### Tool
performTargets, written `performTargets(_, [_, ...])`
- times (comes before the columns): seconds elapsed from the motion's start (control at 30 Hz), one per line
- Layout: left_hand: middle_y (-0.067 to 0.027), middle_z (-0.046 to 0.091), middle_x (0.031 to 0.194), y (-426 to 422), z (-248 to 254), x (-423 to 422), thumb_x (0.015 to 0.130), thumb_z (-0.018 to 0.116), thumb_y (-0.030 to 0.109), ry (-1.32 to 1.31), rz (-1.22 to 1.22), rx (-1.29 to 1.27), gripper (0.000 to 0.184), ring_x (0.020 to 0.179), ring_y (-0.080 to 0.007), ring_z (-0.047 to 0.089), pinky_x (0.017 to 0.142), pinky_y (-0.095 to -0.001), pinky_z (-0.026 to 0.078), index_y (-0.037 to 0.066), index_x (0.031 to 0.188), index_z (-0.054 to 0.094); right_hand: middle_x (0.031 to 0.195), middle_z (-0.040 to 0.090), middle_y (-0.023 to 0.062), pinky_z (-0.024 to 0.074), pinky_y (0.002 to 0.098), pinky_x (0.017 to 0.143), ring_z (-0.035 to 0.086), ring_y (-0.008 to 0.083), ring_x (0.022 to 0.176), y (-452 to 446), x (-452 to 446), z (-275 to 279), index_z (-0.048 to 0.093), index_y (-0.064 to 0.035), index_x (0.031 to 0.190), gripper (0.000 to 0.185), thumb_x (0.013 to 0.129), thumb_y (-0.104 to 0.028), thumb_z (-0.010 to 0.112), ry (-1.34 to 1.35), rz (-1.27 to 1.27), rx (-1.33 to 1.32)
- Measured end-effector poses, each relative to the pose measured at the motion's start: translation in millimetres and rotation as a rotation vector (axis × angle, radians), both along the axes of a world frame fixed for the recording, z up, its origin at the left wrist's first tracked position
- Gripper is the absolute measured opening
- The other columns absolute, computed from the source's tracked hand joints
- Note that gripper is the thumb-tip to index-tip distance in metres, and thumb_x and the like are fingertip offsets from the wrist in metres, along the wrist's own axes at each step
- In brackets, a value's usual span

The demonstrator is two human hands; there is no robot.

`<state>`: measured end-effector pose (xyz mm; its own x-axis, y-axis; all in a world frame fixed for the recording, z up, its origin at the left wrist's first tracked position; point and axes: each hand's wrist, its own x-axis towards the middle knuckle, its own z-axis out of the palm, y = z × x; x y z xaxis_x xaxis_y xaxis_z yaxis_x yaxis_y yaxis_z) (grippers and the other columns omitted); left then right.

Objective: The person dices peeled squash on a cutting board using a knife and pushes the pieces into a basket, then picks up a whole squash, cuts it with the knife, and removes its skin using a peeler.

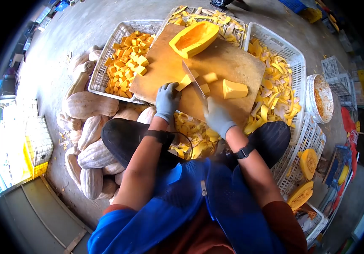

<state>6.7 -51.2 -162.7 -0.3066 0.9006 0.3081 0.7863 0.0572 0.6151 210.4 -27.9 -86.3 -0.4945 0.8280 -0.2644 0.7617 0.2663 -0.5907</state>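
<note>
My right hand [219, 115], in a grey glove, is closed round the handle of a knife [194, 81], its blade pointing up and left across the wooden board [165, 55]. My left hand [167, 100], also gloved, has its fingertips against a pumpkin piece [184, 82] just left of the blade. Cut pieces [210, 77] lie right of the blade, and a larger peeled chunk [235, 89] rests farther right. A hollowed pumpkin half [194, 39] sits at the board's far edge.
A crate of pumpkin cubes [127, 63] stands at the left, above whole pumpkins [91, 105]. Peelings fill a crate [298, 63] at the right, beside a white bucket [320, 99]. More peelings lie below the board. A person's foot [221, 3] shows at the top.
</note>
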Motion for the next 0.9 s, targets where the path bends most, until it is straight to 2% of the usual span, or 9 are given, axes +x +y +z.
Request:
performTargets(0.23, [-0.013, 0.063, 0.094, 2, -7, -3, 0.073, 0.07, 0.008, -0.115, -0.009, 0.055, 0.03, 0.084, -0.029, 0.062, 0.075, -0.0348, 0.05, 0.006, 0.102, 0.064, 0.077, 0.062, 0.0277, 0.0463, 0.055, 0.07, 0.06, 0.0459, 0.075, -8, -10, 21, 0.047, -0.0005, 0.105, 0.029, 0.092, -0.027, 0.046, 0.144, -0.039, 0.074])
performTargets(0.33, [-0.0133, 0.063, 0.092, 0, -1, -2, 0.073, 0.07, 0.008, -0.102, 0.018, 0.027, 0.029, 0.083, -0.0286, 0.062, 0.074, -0.034, 0.05, 0.005, 0.101, 0.064, 0.077, 0.062, 0.0273, 0.0471, 0.0536, 0.068, 0.06, 0.0455, 0.074, -10, -20, -11, 0.047, -0.0005, 0.104, 0.028, 0.092, -0.026, 0.046, -0.031, 0.039, 0.004])
performTargets(0.4, [-0.0128, 0.063, 0.091, 5, -4, -1, 0.072, 0.071, 0.009, -0.143, 0.05, 0.007, 0.03, 0.083, -0.0283, 0.062, 0.073, -0.0335, 0.051, 0.005, 0.101, 0.064, 0.077, 0.062, 0.0266, 0.0479, 0.0509, 0.065, 0.061, 0.0437, 0.073, -9, -11, -15, 0.049, -0.0017, 0.103, 0.027, 0.092, -0.026, 0.048, 0.063, 0.011, -0.019])
performTargets(0.43, [-0.0128, 0.059, 0.109, 5, -4, -2, 0.073, 0.07, 0.018, -0.124, 0.067, -0.108, 0.039, 0.104, -0.0338, 0.054, 0.091, -0.0427, 0.042, 0.012, 0.111, 0.06, 0.077, 0.062, 0.0262, 0.048, 0.0502, 0.064, 0.061, 0.0431, 0.073, -15, -6, -13, 0.049, -0.002, 0.102, 0.026, 0.092, -0.026, 0.049, 0.133, -0.02, -0.024])
performTargets(0.53, [-0.0128, 0.052, 0.125, 13, 10, 26, 0.074, 0.068, 0.026, 0.218, 0.055, 0.166, 0.051, 0.121, -0.0344, 0.043, 0.105, -0.0511, 0.028, 0.016, 0.122, 0.054, 0.078, 0.063, 0.0246, 0.0478, 0.0489, 0.063, 0.062, 0.0421, 0.072, -25, 12, 6, 0.051, -0.0022, 0.102, 0.025, 0.091, -0.025, 0.053, 0.343, -0.134, 0.094])
performTargets(0.57, [-0.0122, 0.041, 0.138, 18, 8, 32, 0.075, 0.066, 0.035, 0.204, -0.139, 0.043, 0.059, 0.133, -0.0327, 0.03, 0.111, -0.0567, 0.011, 0.019, 0.129, 0.048, 0.078, 0.063, 0.024, 0.0476, 0.0486, 0.062, 0.062, 0.0419, 0.072, -29, 20, 12, 0.052, -0.0022, 0.102, 0.025, 0.091, -0.025, 0.054, 0.411, -0.173, 0.153])
performTargets(0.6, [-0.0118, 0.038, 0.142, 25, 9, 46, 0.074, 0.065, 0.039, 0.338, -0.252, -0.012, 0.064, 0.136, -0.0331, 0.028, 0.112, -0.0583, 0.008, 0.018, 0.131, 0.046, 0.078, 0.063, 0.0237, 0.0476, 0.0486, 0.062, 0.061, 0.0423, 0.072, -32, 29, 14, 0.052, -0.0017, 0.103, 0.025, 0.091, -0.024, 0.055, 0.432, -0.271, 0.112])
performTargets(0.67, [-0.0082, 0.034, 0.147, 42, 34, 70, 0.078, 0.062, 0.036, 0.515, -0.482, -0.183, 0.061, 0.137, -0.0315, 0.028, 0.112, -0.0606, 0.006, 0.021, 0.135, 0.044, 0.078, 0.063, 0.0234, 0.0475, 0.0485, 0.062, 0.061, 0.0427, 0.072, -34, 47, 16, 0.053, -0.0007, 0.105, 0.026, 0.091, -0.022, 0.055, 0.459, -0.438, 0.056])
performTargets(0.9, [-0.0012, 0.036, 0.147, 97, 5, 39, 0.085, 0.054, 0.031, 0.623, -0.536, -0.237, 0.049, 0.131, -0.0255, 0.039, 0.109, -0.0625, 0.014, 0.028, 0.134, 0.047, 0.081, 0.063, 0.0259, 0.0481, 0.0483, 0.063, 0.062, 0.0432, 0.075, -36, 104, -11, 0.05, 0.0008, 0.113, 0.032, 0.09, -0.02, 0.054, 0.27, -0.72, 0.023])
